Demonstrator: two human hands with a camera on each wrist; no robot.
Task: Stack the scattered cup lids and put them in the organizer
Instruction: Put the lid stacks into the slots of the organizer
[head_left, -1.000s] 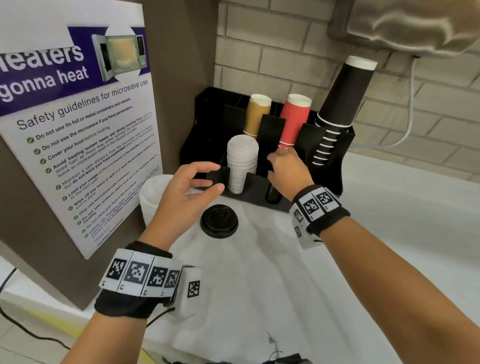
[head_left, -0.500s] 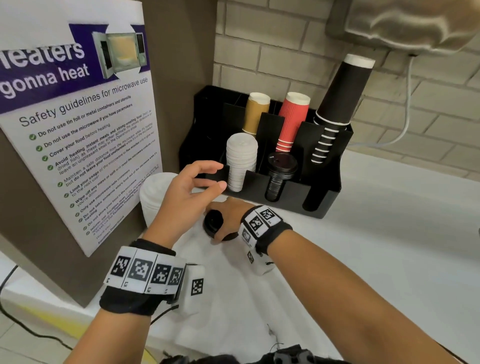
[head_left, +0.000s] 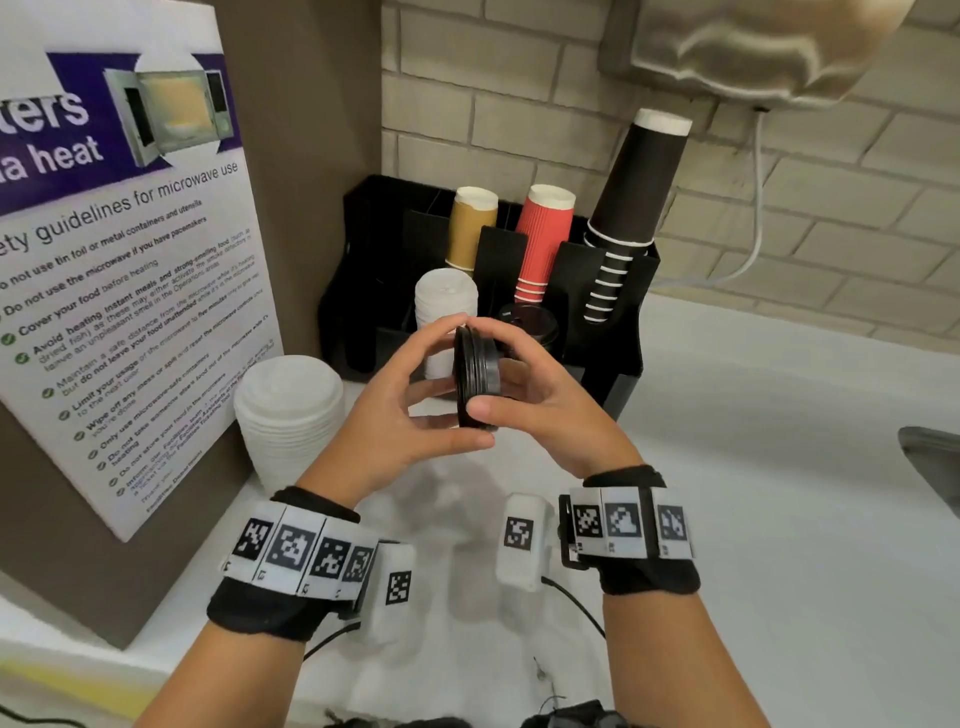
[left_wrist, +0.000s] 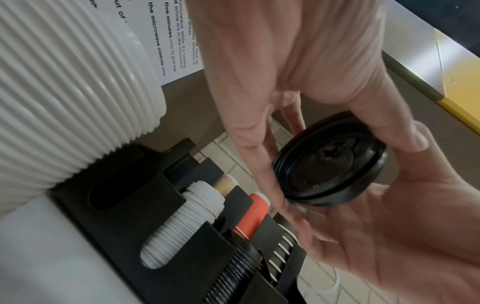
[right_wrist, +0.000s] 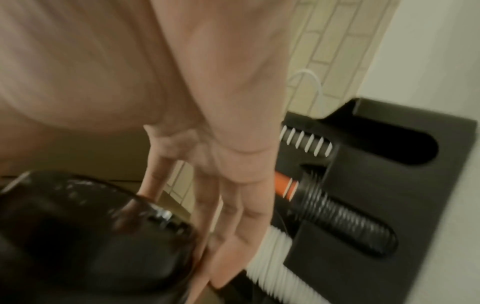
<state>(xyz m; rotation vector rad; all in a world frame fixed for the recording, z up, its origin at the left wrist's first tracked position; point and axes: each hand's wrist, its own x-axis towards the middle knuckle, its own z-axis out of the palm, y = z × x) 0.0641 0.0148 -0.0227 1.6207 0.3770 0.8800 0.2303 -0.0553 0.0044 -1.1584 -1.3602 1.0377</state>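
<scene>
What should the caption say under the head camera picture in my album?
Both hands hold black lids on edge before the organizer.

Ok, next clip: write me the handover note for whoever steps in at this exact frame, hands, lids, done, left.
Left hand: fingers and thumb curled round the small stack of black lids, held on edge above the counter.
Right hand: grips the same stack from the other side.
Organizer: white lids and black lids already stand in its front slots, cups behind them.
Large white lid stack: on the counter left of the organizer, not yet stowed.
Done: black lids gathered off the counter.
Left: probably drop the held stack onto the black lids in the organizer, then deal with the large white stack.
</scene>
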